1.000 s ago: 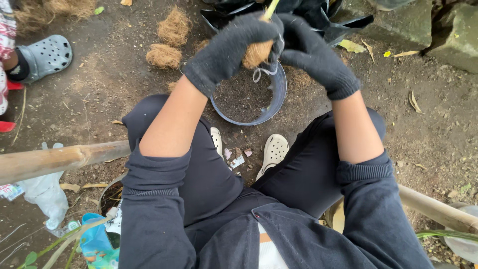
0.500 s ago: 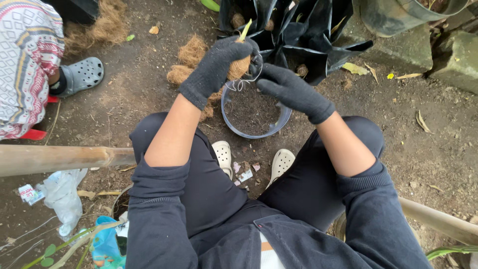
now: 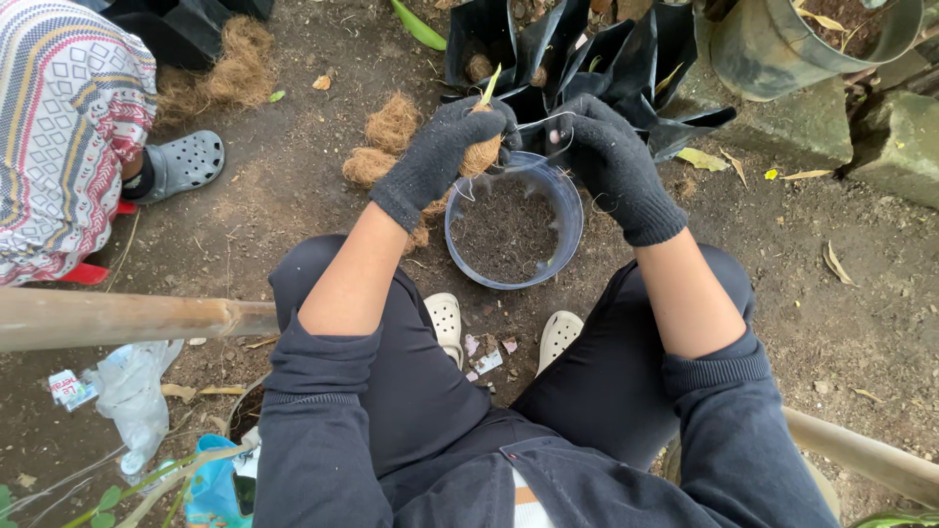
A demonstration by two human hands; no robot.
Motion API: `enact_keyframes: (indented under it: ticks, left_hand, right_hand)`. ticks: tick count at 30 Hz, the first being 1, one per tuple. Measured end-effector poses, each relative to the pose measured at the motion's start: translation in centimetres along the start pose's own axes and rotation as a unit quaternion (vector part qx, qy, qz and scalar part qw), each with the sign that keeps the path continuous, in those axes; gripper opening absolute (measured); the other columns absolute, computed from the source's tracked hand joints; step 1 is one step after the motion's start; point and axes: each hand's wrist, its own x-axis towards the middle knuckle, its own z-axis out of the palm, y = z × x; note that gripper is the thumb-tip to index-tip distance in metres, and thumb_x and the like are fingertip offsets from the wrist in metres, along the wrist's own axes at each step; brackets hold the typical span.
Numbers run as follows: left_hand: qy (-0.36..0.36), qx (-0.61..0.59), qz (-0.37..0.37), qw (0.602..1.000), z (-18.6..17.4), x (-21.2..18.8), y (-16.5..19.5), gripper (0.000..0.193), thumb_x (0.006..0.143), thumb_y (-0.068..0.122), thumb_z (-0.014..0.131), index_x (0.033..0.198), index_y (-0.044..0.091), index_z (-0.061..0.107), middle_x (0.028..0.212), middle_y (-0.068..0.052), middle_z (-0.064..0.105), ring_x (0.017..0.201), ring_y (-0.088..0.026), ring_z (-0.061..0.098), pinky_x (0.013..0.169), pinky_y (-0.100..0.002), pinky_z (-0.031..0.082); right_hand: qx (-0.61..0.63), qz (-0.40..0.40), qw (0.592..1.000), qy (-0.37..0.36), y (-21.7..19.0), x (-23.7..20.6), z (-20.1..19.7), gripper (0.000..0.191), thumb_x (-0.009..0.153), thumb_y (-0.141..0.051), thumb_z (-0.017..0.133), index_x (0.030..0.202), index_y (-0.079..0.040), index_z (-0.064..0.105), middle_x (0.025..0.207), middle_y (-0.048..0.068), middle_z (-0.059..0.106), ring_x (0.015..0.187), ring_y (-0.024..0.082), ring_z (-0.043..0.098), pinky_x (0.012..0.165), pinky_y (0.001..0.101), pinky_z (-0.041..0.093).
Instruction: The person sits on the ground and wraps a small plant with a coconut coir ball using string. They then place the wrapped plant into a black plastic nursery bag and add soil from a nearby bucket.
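The left hand (image 3: 445, 147), in a dark glove, has its fingers (image 3: 494, 117) clenched around a fibre-wrapped seedling (image 3: 481, 152). The seedling's long axis runs roughly upright, its green shoot (image 3: 489, 86) pointing up and away above the fingers. The right hand (image 3: 611, 156), also gloved, grasps a thin clear strip (image 3: 543, 122) just beside the seedling. Directly below both hands stands a round pot of soil (image 3: 509, 230); its rim is open on the near side. Black bags (image 3: 587, 59) crowd beyond the fingers, and loose fibre clumps (image 3: 386, 137) lie to their left.
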Motion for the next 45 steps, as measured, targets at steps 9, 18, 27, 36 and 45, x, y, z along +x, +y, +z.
enact_keyframes:
  ticks: [9, 18, 27, 36, 45]
  left_hand:
    - [-0.002, -0.048, -0.021, 0.999, 0.3, 1.0, -0.4, 0.035, 0.096, 0.027, 0.066, 0.118, 0.0, 0.068, 0.097, -0.006, 0.068, 0.087, -0.015, 0.07, 0.081, -0.032, 0.06]
    - [-0.034, 0.043, -0.013, 0.998, 0.9, 0.7, -0.6, 0.033, 0.093, 0.028, 0.063, 0.113, 0.002, 0.07, 0.088, -0.004, 0.069, 0.082, -0.012, 0.066, 0.074, -0.028, 0.058]
    - [-0.084, 0.044, 0.164, 0.982, -2.7, -0.3, -0.6, 0.023, 0.103, 0.027, 0.065, 0.11, 0.006, 0.067, 0.096, -0.003, 0.066, 0.092, -0.012, 0.068, 0.086, -0.028, 0.059]
    - [0.116, -0.385, 0.261, 0.878, -15.9, -5.8, -0.9, 0.037, 0.101, 0.039, 0.06, 0.117, 0.005, 0.059, 0.106, -0.007, 0.06, 0.095, -0.018, 0.065, 0.082, -0.031, 0.061]
    - [0.109, -0.334, 0.221, 0.91, -13.8, -4.6, -4.2, 0.026, 0.107, 0.037, 0.059, 0.104, 0.011, 0.06, 0.089, 0.001, 0.059, 0.078, -0.009, 0.061, 0.067, -0.023, 0.053]
  right_hand:
    - [0.359, 0.267, 0.891, 0.075, 2.7, -0.1, 1.0, 0.014, 0.107, -0.015, 0.058, 0.103, -0.004, 0.064, 0.091, -0.001, 0.053, 0.079, 0.008, 0.047, 0.073, 0.0213, 0.041]
    - [0.336, 0.246, 0.905, 0.084, 2.5, 0.1, 1.6, 0.011, 0.101, -0.015, 0.057, 0.1, -0.005, 0.062, 0.098, -0.001, 0.055, 0.091, 0.009, 0.054, 0.085, 0.0245, 0.046]
    - [0.547, 0.278, 0.789, -0.001, 0.7, -0.6, 1.8, 0.009, 0.096, -0.018, 0.057, 0.092, -0.01, 0.058, 0.094, 0.004, 0.061, 0.088, 0.015, 0.058, 0.091, 0.0304, 0.053]
    - [0.528, 0.208, 0.802, 0.188, 9.0, -8.5, -8.5, 0.028, 0.111, -0.016, 0.056, 0.085, -0.009, 0.05, 0.081, 0.005, 0.05, 0.068, 0.014, 0.047, 0.067, 0.0271, 0.041]
    - [0.174, 0.202, 0.591, 0.761, 11.4, -16.4, -17.1, 0.003, 0.098, -0.007, 0.055, 0.097, -0.009, 0.054, 0.085, 0.004, 0.051, 0.074, 0.015, 0.048, 0.069, 0.0277, 0.045]
